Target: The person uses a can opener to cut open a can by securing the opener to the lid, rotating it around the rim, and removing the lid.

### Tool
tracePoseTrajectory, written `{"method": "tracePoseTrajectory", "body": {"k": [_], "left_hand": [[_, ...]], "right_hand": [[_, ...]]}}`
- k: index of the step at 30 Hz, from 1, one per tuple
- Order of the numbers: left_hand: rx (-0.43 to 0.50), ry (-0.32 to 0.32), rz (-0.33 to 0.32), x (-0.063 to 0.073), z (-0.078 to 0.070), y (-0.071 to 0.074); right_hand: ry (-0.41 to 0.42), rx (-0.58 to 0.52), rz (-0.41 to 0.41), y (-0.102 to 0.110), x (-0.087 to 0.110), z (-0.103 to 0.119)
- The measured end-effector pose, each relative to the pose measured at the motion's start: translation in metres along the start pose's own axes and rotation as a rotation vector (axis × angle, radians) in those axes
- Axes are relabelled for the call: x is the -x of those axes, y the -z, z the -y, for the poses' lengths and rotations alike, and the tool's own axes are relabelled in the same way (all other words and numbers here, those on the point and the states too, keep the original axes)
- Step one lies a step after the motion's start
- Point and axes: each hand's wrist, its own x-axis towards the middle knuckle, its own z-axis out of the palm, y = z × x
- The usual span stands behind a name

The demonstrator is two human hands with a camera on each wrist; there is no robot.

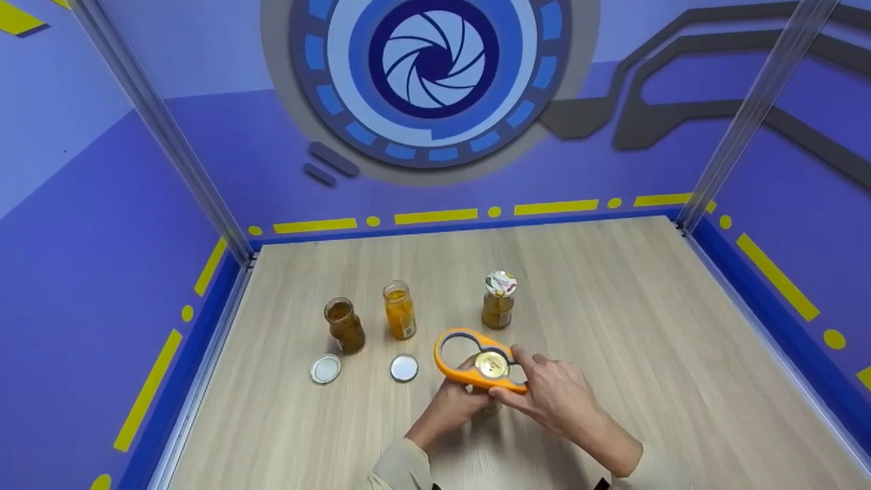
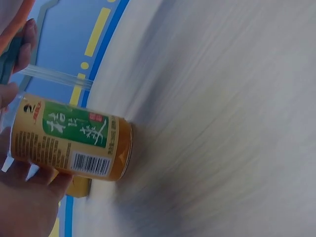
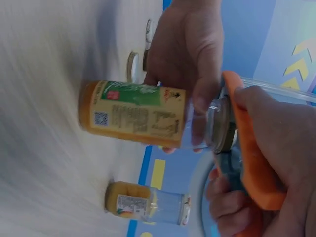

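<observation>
My left hand point(image 1: 457, 403) holds an upright glass jar point(image 2: 74, 138) by its upper part. The jar has a green and tan label with a barcode, and amber contents. On its top sits a gold lid point(image 1: 492, 365), inside one loop of an orange jar opener point(image 1: 469, 376) with a grey inner lining. My right hand point(image 1: 561, 391) grips the opener's handles from the right, thumb on one side and fingers on the other. Part of the jar is hidden by the opener and the hands in the head view.
Beyond the hands stands a jar with a patterned lid point(image 1: 500, 284). To the left are two lidless jars, one with brown contents point(image 1: 347, 330) and one with orange contents point(image 1: 400, 314). Two loose lids lie before them, a left lid point(image 1: 325, 368) and a right lid point(image 1: 404, 367). Panels enclose the wooden table point(image 1: 680, 354).
</observation>
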Motion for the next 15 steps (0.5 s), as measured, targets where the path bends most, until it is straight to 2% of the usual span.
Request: {"method": "tracePoseTrajectory", "body": {"k": [3, 5, 8, 12, 15], "left_hand": [[0.008, 0.007, -0.041, 0.001, -0.002, -0.010], [0.010, 0.007, -0.091, 0.003, -0.002, -0.020], [-0.033, -0.013, -0.203, 0.006, 0.000, -0.036], [-0.125, -0.050, -0.375, 0.007, 0.003, -0.054], [-0.135, -0.049, -0.457, 0.005, 0.005, -0.060]], "right_hand": [[0.016, 0.014, -0.027, -0.001, 0.000, 0.000], [0.016, 0.024, -0.032, -0.002, 0.001, 0.001], [0.006, 0.034, -0.059, -0.005, 0.003, 0.005], [0.001, 0.057, -0.152, -0.009, 0.006, 0.012], [0.000, 0.063, -0.208, -0.011, 0.008, 0.017]]}}
